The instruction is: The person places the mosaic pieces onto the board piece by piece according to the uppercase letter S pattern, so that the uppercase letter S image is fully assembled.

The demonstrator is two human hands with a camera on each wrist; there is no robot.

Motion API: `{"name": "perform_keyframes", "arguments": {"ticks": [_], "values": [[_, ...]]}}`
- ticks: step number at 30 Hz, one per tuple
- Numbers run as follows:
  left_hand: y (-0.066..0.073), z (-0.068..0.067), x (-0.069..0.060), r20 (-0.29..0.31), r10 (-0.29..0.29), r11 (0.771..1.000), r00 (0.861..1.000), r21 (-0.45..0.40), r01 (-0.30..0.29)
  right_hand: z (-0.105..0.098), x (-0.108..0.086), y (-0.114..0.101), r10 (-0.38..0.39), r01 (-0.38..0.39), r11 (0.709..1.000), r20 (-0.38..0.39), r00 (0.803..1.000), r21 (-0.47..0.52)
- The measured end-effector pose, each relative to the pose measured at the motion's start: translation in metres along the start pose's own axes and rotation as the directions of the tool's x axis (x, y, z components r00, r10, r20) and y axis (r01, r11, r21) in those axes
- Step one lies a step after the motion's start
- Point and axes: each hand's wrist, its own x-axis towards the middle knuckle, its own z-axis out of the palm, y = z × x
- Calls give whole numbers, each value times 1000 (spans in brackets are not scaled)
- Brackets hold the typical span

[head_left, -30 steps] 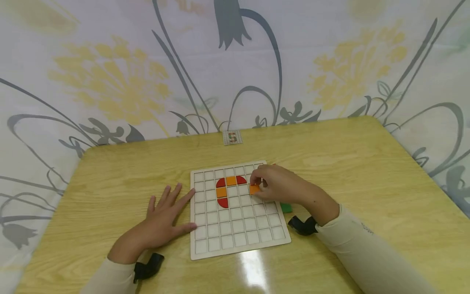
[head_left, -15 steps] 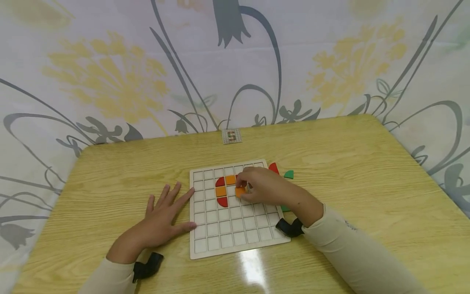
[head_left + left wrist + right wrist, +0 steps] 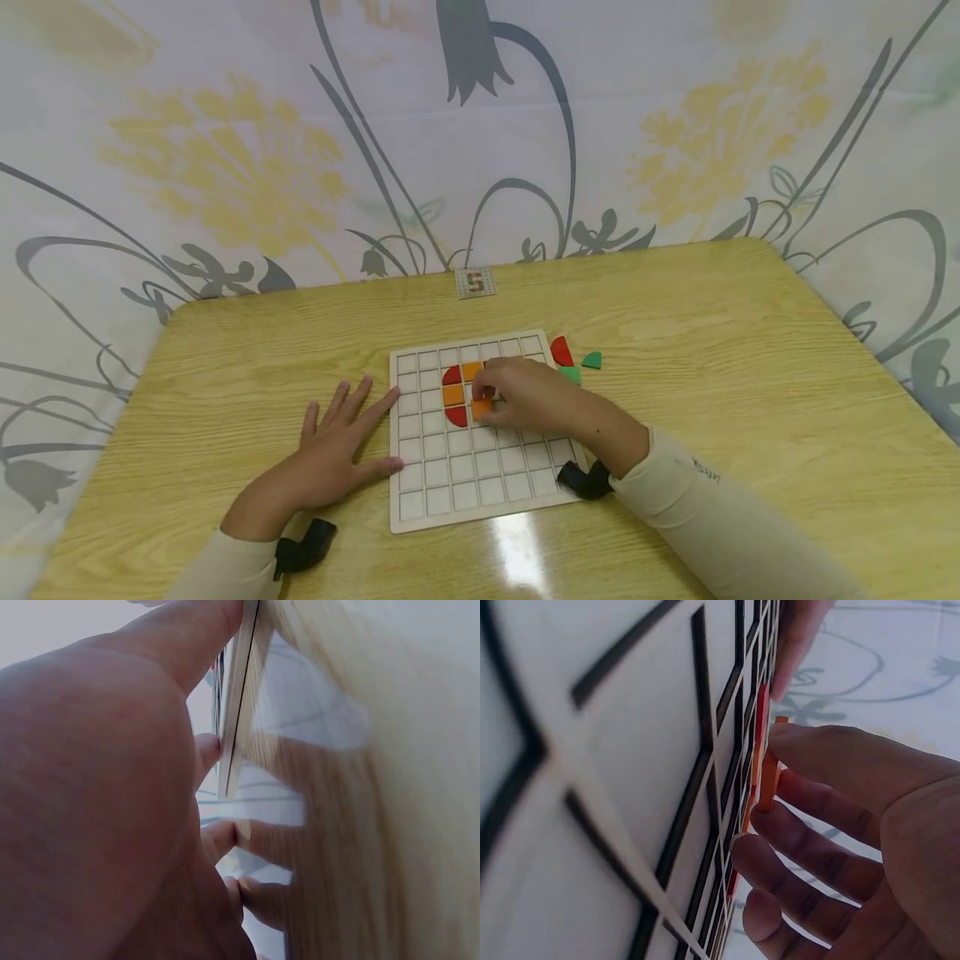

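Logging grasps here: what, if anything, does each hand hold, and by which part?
The right hand pinches an orange tile by its edges, between thumb and fingers. The left hand holds nothing, fingers spread at the edge of the board.

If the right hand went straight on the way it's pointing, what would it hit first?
Probably the placed orange square, or the red piece on its near side, both left of the orange tile in the right hand. Depth is unclear; the tile might pass over.
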Motion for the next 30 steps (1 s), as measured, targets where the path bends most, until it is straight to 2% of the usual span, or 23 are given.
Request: {"name": "perform_keyframes", "arguments": {"ticks": [10, 30], "values": [[0, 1, -1, -3, 1, 1000, 1000, -4, -1, 5, -1, -1, 13, -13, 1000, 18, 1000, -24], [1, -1, 0, -6, -4, 1000, 1000, -3, 4, 7, 0, -1, 17, -18, 999, 12, 1000, 43]]}}
